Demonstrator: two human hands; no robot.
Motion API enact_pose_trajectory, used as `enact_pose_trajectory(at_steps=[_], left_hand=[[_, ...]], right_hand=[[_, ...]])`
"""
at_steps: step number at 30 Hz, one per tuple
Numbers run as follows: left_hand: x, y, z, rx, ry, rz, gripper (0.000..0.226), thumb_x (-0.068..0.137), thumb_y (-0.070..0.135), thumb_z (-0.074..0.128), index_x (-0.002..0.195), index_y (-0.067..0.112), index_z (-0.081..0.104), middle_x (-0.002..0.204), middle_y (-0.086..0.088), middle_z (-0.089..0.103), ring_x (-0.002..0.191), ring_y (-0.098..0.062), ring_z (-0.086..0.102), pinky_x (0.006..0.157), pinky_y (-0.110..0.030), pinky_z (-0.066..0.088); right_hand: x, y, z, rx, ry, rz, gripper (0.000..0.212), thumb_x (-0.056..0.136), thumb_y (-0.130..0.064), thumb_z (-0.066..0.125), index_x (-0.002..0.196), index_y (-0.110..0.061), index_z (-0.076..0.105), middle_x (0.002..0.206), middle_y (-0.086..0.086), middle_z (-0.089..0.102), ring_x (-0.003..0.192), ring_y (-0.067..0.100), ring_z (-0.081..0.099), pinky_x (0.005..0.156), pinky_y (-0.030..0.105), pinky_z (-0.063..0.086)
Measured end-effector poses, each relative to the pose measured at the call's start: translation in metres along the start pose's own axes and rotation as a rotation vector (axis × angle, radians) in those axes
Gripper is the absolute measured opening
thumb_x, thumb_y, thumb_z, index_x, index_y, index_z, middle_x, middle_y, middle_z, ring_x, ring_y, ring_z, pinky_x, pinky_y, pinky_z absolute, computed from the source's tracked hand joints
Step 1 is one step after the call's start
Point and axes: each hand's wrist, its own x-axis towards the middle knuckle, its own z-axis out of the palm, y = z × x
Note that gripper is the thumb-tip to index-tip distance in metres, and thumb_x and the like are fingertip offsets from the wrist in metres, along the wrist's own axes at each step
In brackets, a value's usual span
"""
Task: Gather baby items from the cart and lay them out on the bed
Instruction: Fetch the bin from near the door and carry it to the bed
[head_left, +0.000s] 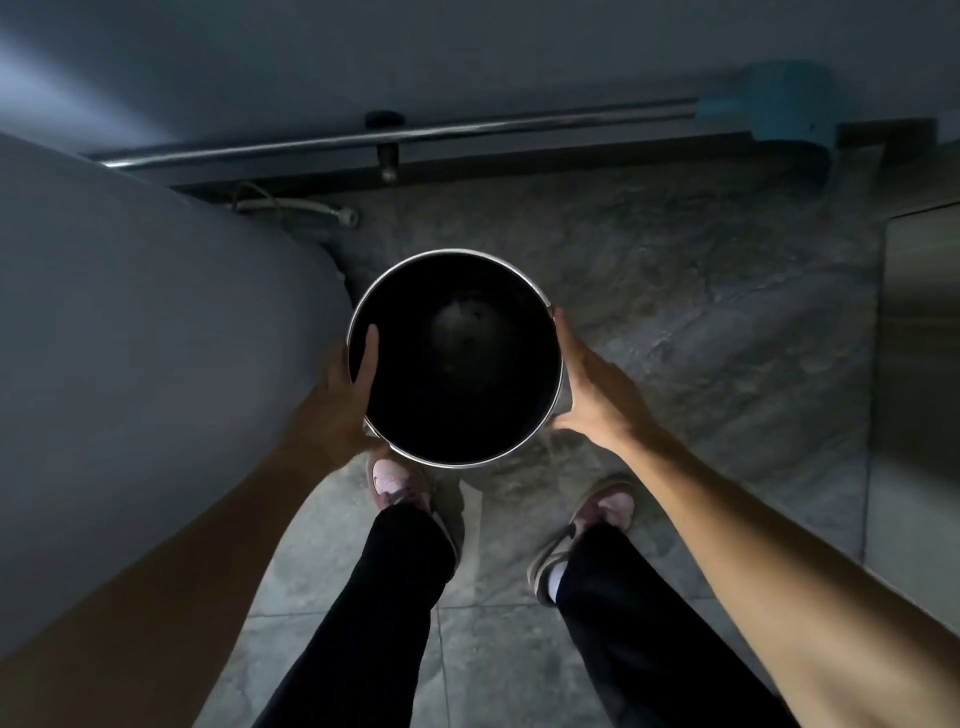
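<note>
A pale rounded fixture (156, 332) fills the space left of the round metal bin (540, 301), its curved side nearly touching the bin's rim. Behind the fixture, further from the person than the bin, a flexible hose (291, 208) lies along the base of the wall under a long metal rail (415, 136). The left hand (347, 387) grips the bin's left rim: the thumb hooks over the edge into the dark interior while the other fingers wrap down the outside wall, hidden behind the rim. The bin is seen straight from above, its inside black, with only a faint dull patch at the bottom. The right hand (592, 387) presses flat against the bin's right wall, fingers straight and together, thumb spread toward the person. Below the bin, two pink shoes (392, 480) stand on the grey tiled floor (701, 312). Far right of the bin, a blue object (779, 101) sits at the rail's end. No cart, bed or baby items appear here.
</note>
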Motion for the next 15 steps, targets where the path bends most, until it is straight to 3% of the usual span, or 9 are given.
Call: enact_pose_trajectory(at_steps=[3, 7, 13, 15], left_hand=[[0.005, -0.01, 0.0, -0.012, 0.014, 0.039, 0.145, 0.059, 0.037, 0.088, 0.136, 0.031, -0.035, 0.15, -0.023, 0.01, 0.131, -0.044, 0.033, 0.094, -0.049, 0.048], [0.013, -0.013, -0.011, -0.047, 0.001, 0.061, 0.145, 0.057, 0.042, 0.087, 0.134, 0.031, -0.035, 0.142, -0.022, 0.021, 0.125, -0.04, 0.039, 0.096, -0.042, 0.045], [0.004, 0.012, -0.043, -0.112, -0.001, 0.114, 0.151, 0.052, 0.049, 0.087, 0.132, 0.04, -0.04, 0.144, 0.0, 0.01, 0.131, -0.034, 0.035, 0.093, -0.038, 0.045], [-0.012, 0.029, -0.066, -0.11, 0.036, 0.165, 0.152, 0.051, 0.052, 0.086, 0.135, 0.036, -0.039, 0.146, -0.001, 0.009, 0.13, -0.037, 0.037, 0.093, -0.033, 0.041]], right_hand=[[0.005, 0.002, 0.003, 0.043, 0.042, -0.075, 0.135, 0.052, -0.025, 0.091, 0.152, -0.012, 0.001, 0.149, 0.014, 0.039, 0.11, 0.035, 0.061, 0.072, 0.043, 0.055], [0.005, 0.005, -0.006, 0.133, 0.063, -0.032, 0.144, 0.047, -0.033, 0.091, 0.15, -0.034, -0.01, 0.147, 0.002, 0.043, 0.111, 0.031, 0.061, 0.074, 0.041, 0.053], [-0.024, 0.005, -0.051, 0.153, 0.043, 0.03, 0.145, 0.049, -0.038, 0.09, 0.148, -0.04, -0.016, 0.135, 0.009, 0.056, 0.111, 0.031, 0.061, 0.079, 0.039, 0.051], [-0.045, -0.001, -0.081, 0.177, 0.051, 0.036, 0.146, 0.049, -0.038, 0.091, 0.147, -0.042, -0.017, 0.135, 0.01, 0.055, 0.113, 0.03, 0.06, 0.081, 0.038, 0.051]])
